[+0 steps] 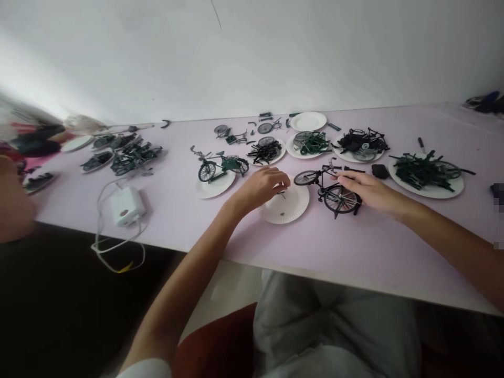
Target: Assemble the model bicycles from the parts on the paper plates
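A black model bicycle (329, 191) stands tilted on the table, with my right hand (364, 190) closed on its upper frame near the seat. To its left, my left hand (270, 181) is above a white paper plate (291, 212), its thumb and fingers pinched together. Whatever it may hold is too small to make out. A thin small part (282, 195) shows just under those fingertips, and a tiny dark piece (282, 214) lies on the plate. A green model bicycle (221, 163) stands at the left on another paper plate (214, 188).
Plates of black parts (264, 152) and green parts (313, 143) line the back, with a larger green pile (423, 170) at right. A white power adapter (126, 206) with loose cable lies at left. Another person's arm (13, 202) enters at the far left.
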Demonstrator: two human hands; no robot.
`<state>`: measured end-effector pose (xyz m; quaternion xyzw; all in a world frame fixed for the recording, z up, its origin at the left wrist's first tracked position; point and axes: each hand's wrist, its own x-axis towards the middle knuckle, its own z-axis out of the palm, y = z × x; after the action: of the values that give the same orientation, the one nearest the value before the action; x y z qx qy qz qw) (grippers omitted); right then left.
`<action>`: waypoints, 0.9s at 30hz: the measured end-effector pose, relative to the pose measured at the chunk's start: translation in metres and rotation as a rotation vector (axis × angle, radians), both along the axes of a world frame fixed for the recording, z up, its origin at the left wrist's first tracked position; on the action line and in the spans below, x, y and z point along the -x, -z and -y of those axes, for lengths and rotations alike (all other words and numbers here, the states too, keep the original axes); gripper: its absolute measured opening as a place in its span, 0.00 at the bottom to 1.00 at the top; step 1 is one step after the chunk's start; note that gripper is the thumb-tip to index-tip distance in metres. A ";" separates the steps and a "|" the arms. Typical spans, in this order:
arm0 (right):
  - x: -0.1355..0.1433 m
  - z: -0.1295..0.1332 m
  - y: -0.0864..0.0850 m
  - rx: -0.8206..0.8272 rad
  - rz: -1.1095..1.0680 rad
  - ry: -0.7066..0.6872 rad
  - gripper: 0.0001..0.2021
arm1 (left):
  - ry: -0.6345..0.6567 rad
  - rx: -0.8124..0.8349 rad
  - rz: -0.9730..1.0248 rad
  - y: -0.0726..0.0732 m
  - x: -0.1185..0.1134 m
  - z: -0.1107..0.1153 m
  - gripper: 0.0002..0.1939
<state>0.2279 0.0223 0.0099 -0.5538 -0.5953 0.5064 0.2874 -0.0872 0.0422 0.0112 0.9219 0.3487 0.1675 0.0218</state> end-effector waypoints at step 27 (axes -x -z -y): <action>-0.015 0.036 -0.020 -0.721 0.328 -0.029 0.08 | 0.175 0.367 0.548 -0.031 -0.089 0.016 0.13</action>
<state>0.2427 -0.0135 0.0301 -0.4823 -0.7807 0.1738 0.3572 0.0019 0.0264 0.0419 0.8497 0.2735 0.3412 0.2945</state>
